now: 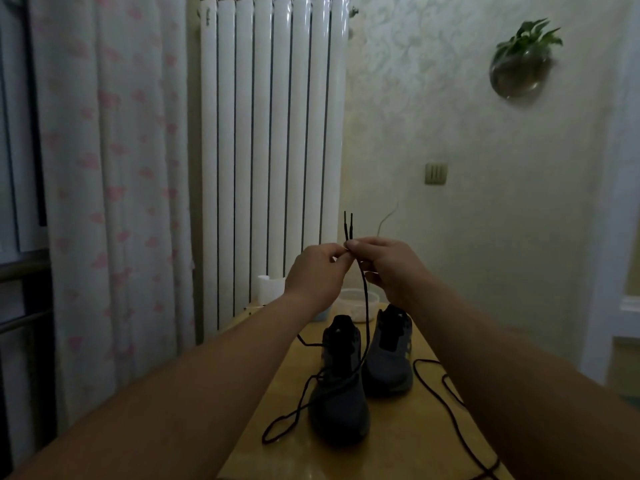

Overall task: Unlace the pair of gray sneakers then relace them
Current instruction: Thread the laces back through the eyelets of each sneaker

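Observation:
Two gray sneakers stand side by side on a yellow table [398, 438], the left sneaker [341, 386] nearer me and the right sneaker [389, 358] a little farther. My left hand [318, 275] and my right hand [388, 268] are raised above them and pinch a dark lace [362, 299] together, its two tips sticking up side by side. That lace hangs down to the left sneaker and loops on the table at its left. A second dark lace [450, 400] lies loose on the table to the right of the sneakers.
Behind the sneakers stand a clear plastic tub [356, 303] and a white container [270, 287]. A white radiator [273, 150] and a flowered curtain [114, 168] are at the back left. A glass wall planter [521, 71] hangs at the upper right.

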A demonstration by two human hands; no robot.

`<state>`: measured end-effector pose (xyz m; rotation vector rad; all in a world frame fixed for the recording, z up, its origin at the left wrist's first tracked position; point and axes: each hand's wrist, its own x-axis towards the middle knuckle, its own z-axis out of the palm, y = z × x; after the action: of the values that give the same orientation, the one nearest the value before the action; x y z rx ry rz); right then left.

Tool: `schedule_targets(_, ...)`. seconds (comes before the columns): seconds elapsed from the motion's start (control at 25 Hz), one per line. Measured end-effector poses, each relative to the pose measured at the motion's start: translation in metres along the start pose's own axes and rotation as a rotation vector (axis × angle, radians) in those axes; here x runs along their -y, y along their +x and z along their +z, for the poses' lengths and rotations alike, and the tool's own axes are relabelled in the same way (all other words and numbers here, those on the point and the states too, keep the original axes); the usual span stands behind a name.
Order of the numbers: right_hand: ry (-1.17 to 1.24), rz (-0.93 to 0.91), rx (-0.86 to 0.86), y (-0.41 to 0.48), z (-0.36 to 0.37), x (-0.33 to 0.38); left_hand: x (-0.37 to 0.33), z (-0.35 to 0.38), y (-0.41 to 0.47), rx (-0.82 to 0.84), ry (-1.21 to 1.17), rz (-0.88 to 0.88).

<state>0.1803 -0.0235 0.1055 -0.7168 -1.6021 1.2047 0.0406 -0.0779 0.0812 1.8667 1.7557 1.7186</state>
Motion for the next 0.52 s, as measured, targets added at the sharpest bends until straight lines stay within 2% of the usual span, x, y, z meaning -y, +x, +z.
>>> schedule_targets(0.16,0.006,0.006,-0.004,-0.002,0.0003,-0.0029,-0.002,-0.0023,0.0002,0.019,0.239,0.059)
schedule_targets(0.36,-0.079,0.007,-0.016,-0.0044,-0.0011,-0.0051,-0.0021,-0.0034,-0.0003,0.062,0.373,0.084)
schedule_targets(0.44,-0.115,-0.022,-0.025,-0.0059,0.0008,-0.0034,-0.0027,-0.001,-0.0021,0.082,0.243,0.046)
schedule_targets(0.52,-0.076,-0.039,-0.036,-0.006,0.0025,0.0016,-0.0083,0.0028,-0.0055,0.181,-0.147,-0.106)
